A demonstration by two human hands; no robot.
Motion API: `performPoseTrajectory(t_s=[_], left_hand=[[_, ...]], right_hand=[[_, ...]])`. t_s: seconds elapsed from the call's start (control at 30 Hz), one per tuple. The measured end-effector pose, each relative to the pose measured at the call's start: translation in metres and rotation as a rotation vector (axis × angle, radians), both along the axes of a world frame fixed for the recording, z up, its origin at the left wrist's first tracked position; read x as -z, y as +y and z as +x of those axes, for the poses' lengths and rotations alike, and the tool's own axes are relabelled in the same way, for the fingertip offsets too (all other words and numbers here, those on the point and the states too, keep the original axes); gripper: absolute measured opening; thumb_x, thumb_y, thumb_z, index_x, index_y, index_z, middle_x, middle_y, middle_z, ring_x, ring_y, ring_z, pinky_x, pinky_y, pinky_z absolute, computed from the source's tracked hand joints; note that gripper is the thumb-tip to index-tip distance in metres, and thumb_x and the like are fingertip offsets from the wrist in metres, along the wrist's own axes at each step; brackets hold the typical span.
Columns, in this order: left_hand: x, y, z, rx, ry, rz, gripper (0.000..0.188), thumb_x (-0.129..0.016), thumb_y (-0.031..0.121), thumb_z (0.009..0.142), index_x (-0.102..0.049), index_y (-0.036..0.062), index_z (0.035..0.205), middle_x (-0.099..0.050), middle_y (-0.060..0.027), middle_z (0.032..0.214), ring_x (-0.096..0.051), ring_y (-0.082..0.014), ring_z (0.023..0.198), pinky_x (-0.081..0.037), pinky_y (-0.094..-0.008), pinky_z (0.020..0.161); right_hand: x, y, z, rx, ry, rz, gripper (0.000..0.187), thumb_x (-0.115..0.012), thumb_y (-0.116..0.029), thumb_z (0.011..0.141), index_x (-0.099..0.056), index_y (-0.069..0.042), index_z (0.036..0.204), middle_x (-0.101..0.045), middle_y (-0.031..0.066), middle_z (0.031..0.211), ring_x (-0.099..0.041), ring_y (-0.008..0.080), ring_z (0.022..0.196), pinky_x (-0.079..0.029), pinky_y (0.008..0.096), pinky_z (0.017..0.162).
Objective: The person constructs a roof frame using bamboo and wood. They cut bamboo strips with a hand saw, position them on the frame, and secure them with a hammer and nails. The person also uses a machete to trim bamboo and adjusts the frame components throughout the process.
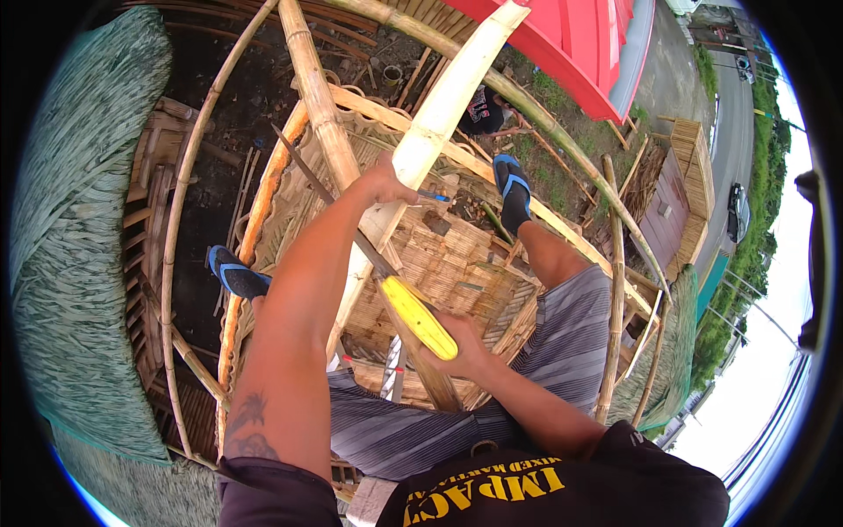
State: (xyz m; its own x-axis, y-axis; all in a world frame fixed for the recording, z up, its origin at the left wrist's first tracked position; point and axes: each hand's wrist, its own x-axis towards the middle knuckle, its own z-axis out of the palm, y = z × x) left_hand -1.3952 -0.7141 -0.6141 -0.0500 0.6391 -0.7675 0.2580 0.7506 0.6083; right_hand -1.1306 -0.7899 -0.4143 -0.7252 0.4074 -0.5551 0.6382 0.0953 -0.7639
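My right hand (464,345) is closed around the yellow handle (414,314) of a hand saw. The saw's blade (376,258) points up and left, crossing a long pale wooden board (443,110) and passing beneath my left forearm. Higher up, my left hand (384,183) grips that board, which slants from the upper right down toward my lap. A slim blue-and-dark object (435,196), perhaps a pen or pencil, sticks out beside my left fingers; I cannot tell whether they hold it. Whether the saw teeth touch the wood is not plain.
Bamboo poles (320,105) frame the space around me. My feet, in blue-strapped sandals (237,272), rest on timber beams, with a slatted bamboo surface (439,255) below. Thatch (88,237) lies left, a red roof (571,48) upper right. Another person (483,112) is below, partly hidden.
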Motion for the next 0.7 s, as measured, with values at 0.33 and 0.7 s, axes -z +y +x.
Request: performPoseTrajectory(t_s=[0.33, 0.7], left_hand=[[-0.089, 0.036, -0.087, 0.161, 0.326, -0.039, 0.118, -0.089, 0.039, 0.057, -0.032, -0.0054, 0.151, -0.064, -0.0281, 0.131, -0.064, -0.0371, 0.121, -0.052, -0.0402, 0.100], [-0.342, -0.177, 0.011, -0.478, 0.379, 0.207, 0.098, -0.084, 0.049, 0.068, -0.050, -0.0062, 0.142, -0.067, -0.0274, 0.127, -0.067, -0.0375, 0.118, -0.051, -0.0409, 0.103]], right_hand=[[0.004, 0.006, -0.049, 0.135, 0.075, -0.008, 0.026, -0.072, -0.007, 0.079, -0.069, 0.002, 0.104, -0.069, 0.0141, 0.078, -0.067, 0.0192, 0.067, -0.053, 0.0343, 0.065], [-0.087, 0.058, -0.030, -0.021, 0.314, -0.553, 0.064, -0.064, -0.055, 0.100, -0.050, -0.009, 0.143, -0.058, 0.0097, 0.117, -0.063, 0.0155, 0.096, -0.051, 0.0344, 0.090]])
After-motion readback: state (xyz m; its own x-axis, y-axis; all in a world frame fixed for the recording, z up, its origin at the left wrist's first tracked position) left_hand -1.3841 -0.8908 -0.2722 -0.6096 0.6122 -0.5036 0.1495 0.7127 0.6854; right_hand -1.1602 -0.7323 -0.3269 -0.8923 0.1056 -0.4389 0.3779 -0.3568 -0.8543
